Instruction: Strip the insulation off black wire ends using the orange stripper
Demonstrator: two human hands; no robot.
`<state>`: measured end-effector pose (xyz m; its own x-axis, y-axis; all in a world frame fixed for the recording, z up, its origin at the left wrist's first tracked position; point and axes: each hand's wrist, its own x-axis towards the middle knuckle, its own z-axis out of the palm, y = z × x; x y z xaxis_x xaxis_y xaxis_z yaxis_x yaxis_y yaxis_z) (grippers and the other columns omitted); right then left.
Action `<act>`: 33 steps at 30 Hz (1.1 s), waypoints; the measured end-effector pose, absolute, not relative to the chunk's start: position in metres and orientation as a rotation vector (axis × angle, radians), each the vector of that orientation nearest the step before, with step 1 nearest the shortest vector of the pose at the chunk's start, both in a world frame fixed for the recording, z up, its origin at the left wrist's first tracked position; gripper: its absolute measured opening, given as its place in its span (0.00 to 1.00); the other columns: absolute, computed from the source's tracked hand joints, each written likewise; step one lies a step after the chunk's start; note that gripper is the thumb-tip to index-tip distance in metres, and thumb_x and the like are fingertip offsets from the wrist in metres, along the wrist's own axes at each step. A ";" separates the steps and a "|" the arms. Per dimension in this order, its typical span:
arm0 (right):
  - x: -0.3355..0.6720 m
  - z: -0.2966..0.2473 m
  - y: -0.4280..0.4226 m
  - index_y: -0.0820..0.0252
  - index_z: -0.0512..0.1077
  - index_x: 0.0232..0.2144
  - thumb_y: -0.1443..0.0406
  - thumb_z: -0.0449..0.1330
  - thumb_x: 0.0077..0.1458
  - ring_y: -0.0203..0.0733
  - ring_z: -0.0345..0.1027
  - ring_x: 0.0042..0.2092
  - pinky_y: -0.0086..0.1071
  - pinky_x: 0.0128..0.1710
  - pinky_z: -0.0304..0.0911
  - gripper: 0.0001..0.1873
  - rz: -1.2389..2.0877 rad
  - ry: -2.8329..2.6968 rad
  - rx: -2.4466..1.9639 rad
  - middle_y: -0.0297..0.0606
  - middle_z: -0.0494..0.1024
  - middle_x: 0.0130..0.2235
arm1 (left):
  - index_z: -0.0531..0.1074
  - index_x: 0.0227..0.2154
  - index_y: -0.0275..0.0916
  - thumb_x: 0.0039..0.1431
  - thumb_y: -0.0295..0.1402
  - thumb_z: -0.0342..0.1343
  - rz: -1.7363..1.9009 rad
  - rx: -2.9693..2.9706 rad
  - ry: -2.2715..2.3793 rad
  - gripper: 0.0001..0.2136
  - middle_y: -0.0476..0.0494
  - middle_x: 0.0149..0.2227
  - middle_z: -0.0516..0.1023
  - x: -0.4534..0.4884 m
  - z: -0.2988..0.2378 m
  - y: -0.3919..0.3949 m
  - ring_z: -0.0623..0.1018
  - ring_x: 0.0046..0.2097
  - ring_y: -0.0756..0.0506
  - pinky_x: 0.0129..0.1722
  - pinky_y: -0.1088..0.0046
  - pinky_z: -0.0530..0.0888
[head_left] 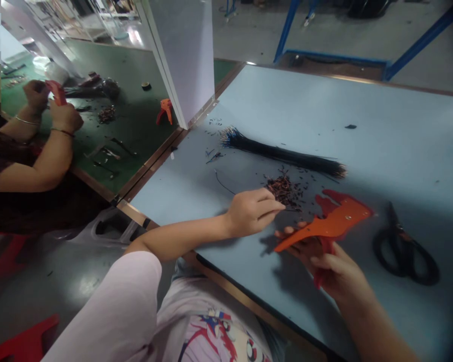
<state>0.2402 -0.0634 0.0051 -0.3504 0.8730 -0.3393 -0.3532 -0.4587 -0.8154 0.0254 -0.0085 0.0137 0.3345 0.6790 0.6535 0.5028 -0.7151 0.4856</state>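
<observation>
Between the pinched fingertips of my left hand [251, 213] is a thin dark wire [223, 184]; one end trails out behind the hand, and a short tip sticks out in front. My right hand [337, 266] is wrapped round the handles of an orange-and-red wire stripper [342, 217], its jaw end pointing away to the right. Just beyond my left hand lies a pile of short dark and coppery offcuts [281, 188]. Behind that, a long bundle of black wires [283, 153] with bared ends rests on the light blue table [392, 166].
Black-handled scissors [405, 251] lie right of my right hand. A white partition [184, 60] stands at the table's left edge. At the green table [130, 136] beyond, a co-worker's hands [66, 118] hold a red tool; another orange stripper [165, 110] lies there.
</observation>
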 end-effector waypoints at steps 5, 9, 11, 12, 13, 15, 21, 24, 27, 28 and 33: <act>0.239 0.010 -0.061 0.49 0.70 0.43 0.73 0.57 0.37 0.55 0.68 0.52 0.55 0.56 0.57 0.28 1.880 -0.808 -1.048 0.38 0.77 0.45 | 0.74 0.36 0.39 0.61 0.31 0.48 1.241 2.428 1.111 0.09 0.45 0.33 0.74 0.025 0.012 -0.008 0.74 0.34 0.52 0.34 0.77 0.70; 0.241 0.008 -0.063 0.49 0.70 0.44 0.74 0.58 0.35 0.52 0.69 0.51 0.51 0.55 0.59 0.30 1.798 -0.799 -1.111 0.38 0.76 0.44 | 0.74 0.35 0.38 0.60 0.30 0.48 1.303 2.408 1.095 0.09 0.45 0.32 0.74 0.025 0.012 -0.007 0.74 0.33 0.52 0.33 0.77 0.70; 0.241 0.007 -0.064 0.50 0.70 0.43 0.73 0.59 0.36 0.52 0.69 0.49 0.49 0.53 0.62 0.27 1.773 -0.795 -1.118 0.38 0.76 0.44 | 0.74 0.35 0.38 0.60 0.30 0.49 1.310 2.406 1.088 0.09 0.45 0.32 0.74 0.025 0.012 -0.006 0.74 0.32 0.52 0.33 0.77 0.70; 0.241 0.007 -0.065 0.50 0.71 0.42 0.73 0.60 0.38 0.51 0.70 0.48 0.48 0.52 0.64 0.25 1.768 -0.792 -1.108 0.38 0.75 0.43 | 0.74 0.35 0.38 0.60 0.30 0.48 1.301 2.406 1.090 0.09 0.44 0.32 0.74 0.025 0.012 -0.006 0.74 0.33 0.52 0.33 0.77 0.70; 0.241 0.007 -0.065 0.51 0.71 0.41 0.71 0.60 0.39 0.51 0.70 0.47 0.48 0.51 0.65 0.23 1.770 -0.790 -1.090 0.38 0.75 0.42 | 0.74 0.35 0.38 0.61 0.30 0.48 1.288 2.408 1.095 0.09 0.44 0.32 0.74 0.024 0.013 -0.006 0.74 0.33 0.52 0.33 0.77 0.70; 0.241 0.009 -0.065 0.51 0.71 0.40 0.68 0.60 0.44 0.50 0.71 0.44 0.49 0.48 0.66 0.18 1.794 -0.793 -1.053 0.39 0.75 0.38 | 0.74 0.36 0.38 0.61 0.30 0.48 1.271 2.406 1.118 0.09 0.44 0.32 0.74 0.023 0.014 -0.006 0.74 0.33 0.52 0.34 0.76 0.70; 0.241 0.007 -0.067 0.53 0.71 0.40 0.60 0.63 0.48 0.52 0.73 0.39 0.49 0.41 0.70 0.15 1.898 -0.826 -1.079 0.42 0.76 0.35 | 0.73 0.36 0.38 0.59 0.29 0.51 1.396 2.331 1.157 0.07 0.45 0.33 0.74 0.020 0.014 -0.002 0.74 0.34 0.52 0.34 0.77 0.70; 0.239 0.004 -0.070 0.55 0.72 0.40 0.60 0.65 0.48 0.52 0.73 0.42 0.47 0.45 0.68 0.15 1.865 -0.897 -1.148 0.43 0.78 0.37 | 0.73 0.37 0.37 0.59 0.29 0.52 1.420 2.281 1.140 0.06 0.45 0.33 0.75 0.020 0.015 0.000 0.73 0.34 0.52 0.34 0.77 0.70; 0.232 0.006 -0.071 0.56 0.72 0.38 0.62 0.65 0.49 0.51 0.72 0.45 0.44 0.49 0.66 0.13 1.858 -0.907 -1.090 0.42 0.78 0.39 | 0.72 0.36 0.37 0.59 0.29 0.52 1.404 2.246 1.107 0.05 0.45 0.33 0.75 0.020 0.016 0.000 0.73 0.34 0.52 0.35 0.75 0.70; 0.230 0.008 -0.071 0.57 0.72 0.37 0.63 0.65 0.49 0.50 0.72 0.46 0.44 0.49 0.65 0.12 1.873 -0.879 -1.044 0.41 0.78 0.39 | 0.72 0.35 0.37 0.59 0.29 0.52 1.401 2.234 1.100 0.05 0.45 0.33 0.75 0.020 0.016 0.000 0.72 0.33 0.52 0.35 0.75 0.70; 0.225 0.011 -0.067 0.60 0.70 0.36 0.65 0.66 0.47 0.44 0.75 0.37 0.42 0.42 0.69 0.13 1.981 -0.664 -0.932 0.37 0.77 0.34 | 0.72 0.33 0.37 0.57 0.27 0.54 1.402 2.161 1.138 0.03 0.47 0.31 0.73 0.020 0.017 0.002 0.70 0.32 0.52 0.34 0.76 0.69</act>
<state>0.2246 -0.0666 0.0115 -0.3821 0.8488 -0.3656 -0.4571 -0.5174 -0.7234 0.0200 0.0022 0.0170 0.1994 0.7631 0.6148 0.4445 -0.6296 0.6373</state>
